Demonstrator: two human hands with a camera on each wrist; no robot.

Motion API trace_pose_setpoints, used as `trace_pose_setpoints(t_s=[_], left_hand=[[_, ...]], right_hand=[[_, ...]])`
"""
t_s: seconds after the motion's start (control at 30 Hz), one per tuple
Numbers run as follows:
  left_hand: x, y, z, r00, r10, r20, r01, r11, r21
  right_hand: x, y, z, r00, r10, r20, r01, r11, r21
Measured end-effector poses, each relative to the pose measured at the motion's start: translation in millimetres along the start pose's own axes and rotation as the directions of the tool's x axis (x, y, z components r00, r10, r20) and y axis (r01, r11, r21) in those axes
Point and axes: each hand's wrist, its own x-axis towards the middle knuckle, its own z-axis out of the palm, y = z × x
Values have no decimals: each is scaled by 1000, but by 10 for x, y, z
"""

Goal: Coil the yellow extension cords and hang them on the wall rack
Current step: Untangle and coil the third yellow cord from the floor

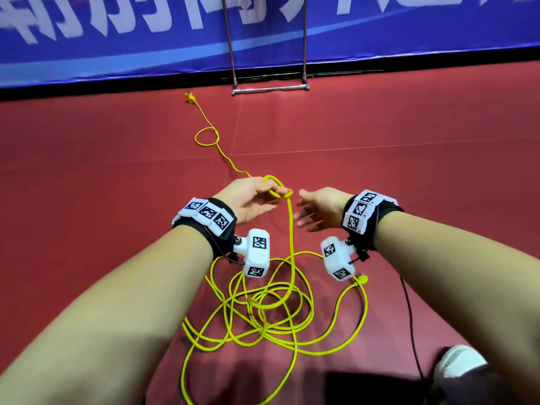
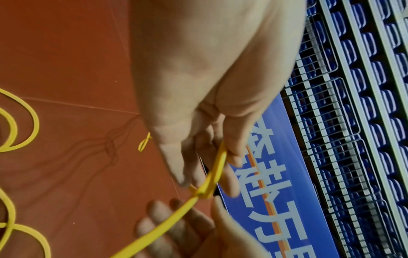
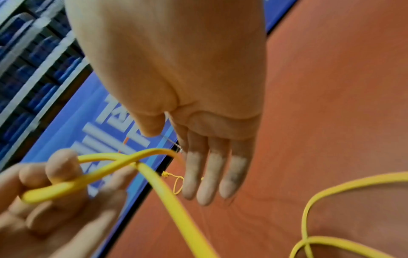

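While a tangle of yellow cord (image 1: pixel 264 314) lies heaped on the red floor (image 1: pixel 409 176) below the person's forearms, the left hand (image 1: pixel 248 200) holds a small loop of the same cord pinched in its curled fingers (image 2: pixel 232 148), with one strand hanging straight down to the pile. The right hand (image 1: pixel 318 207) hovers just beside the loop, fingers (image 3: pixel 212 174) straight and spread, apparently not touching it, though blur makes that hard to judge. Beyond the hands the cord trails across the floor to a yellow socket block (image 1: pixel 190 97) near a metal rack (image 1: pixel 270 89) that stands against a blue banner (image 1: pixel 117 48).
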Motion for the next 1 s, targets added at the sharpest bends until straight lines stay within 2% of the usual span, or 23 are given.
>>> trace_pose_setpoints(t_s=[0.1, 0.23, 0.33, 0.4, 0.47, 0.53, 0.63, 0.7, 0.77, 0.83, 0.9, 1.0], left_hand=[[-81, -5, 149, 988, 2, 156, -16, 996, 89], [-143, -22, 167, 974, -65, 216, 16, 975, 222], [-153, -38, 49, 965, -207, 162, 145, 933, 328], [-119, -68, -50, 970, -241, 23, 220, 917, 334], [-64, -106, -152, 961, -217, -172, 259, 924, 282], [-10, -119, -234, 936, -193, -293, 250, 953, 172], [39, -61, -276, 942, -194, -274, 197, 980, -17], [70, -5, -267, 955, -166, -245, 136, 981, -138], [73, 45, -238, 959, -152, -240, 98, 970, -221], [63, 74, -208, 940, -175, -293, 79, 947, -312], [44, 94, -193, 912, -191, -362, 43, 924, -379], [-12, 141, -136, 915, -172, -365, 51, 946, -319]], right_hand=[[6, -109, 5, 999, 7, 50, -18, 972, 232], [-23, -150, 10, 1000, 2, -25, 5, 960, 280], [-4, -115, 19, 996, -80, -48, 89, 969, 228], [-3, -91, 36, 984, -154, -93, 165, 979, 122], [-5, -80, 51, 962, -243, -122, 244, 970, -8], [-14, -80, 86, 939, -336, -75, 327, 939, -110], [-51, -131, 183, 903, -427, 44, 425, 877, -223], [-85, -168, 262, 887, -442, 135, 460, 815, -351], [-109, -174, 340, 879, -415, 233, 476, 748, -463], [-133, -150, 408, 876, -368, 310, 479, 729, -488], [-156, -126, 458, 873, -359, 329, 486, 686, -541], [-177, -69, 491, 881, -360, 306, 472, 640, -606]])
